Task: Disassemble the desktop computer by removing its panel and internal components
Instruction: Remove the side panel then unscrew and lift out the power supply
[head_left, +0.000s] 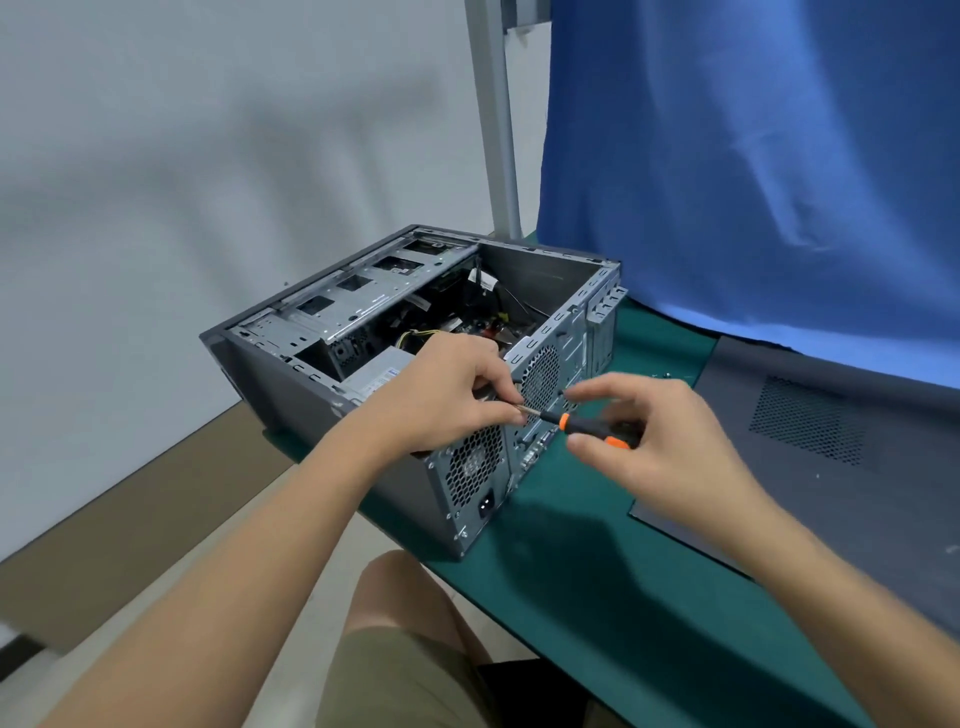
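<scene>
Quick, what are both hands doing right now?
Left hand: pinching the screwdriver shaft near its tip.
Right hand: gripping the screwdriver's orange-and-black handle.

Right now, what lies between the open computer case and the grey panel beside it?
In the head view, green mat, with the right hand holding the screwdriver above it.

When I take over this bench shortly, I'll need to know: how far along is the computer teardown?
Done: the side panel lies off on the mat, leaving the case open. In hand: the right hand holds a screwdriver, and the left hand pinches its shaft at the case's rear. Left: the power supply, drive cage and cables sit inside.
</scene>
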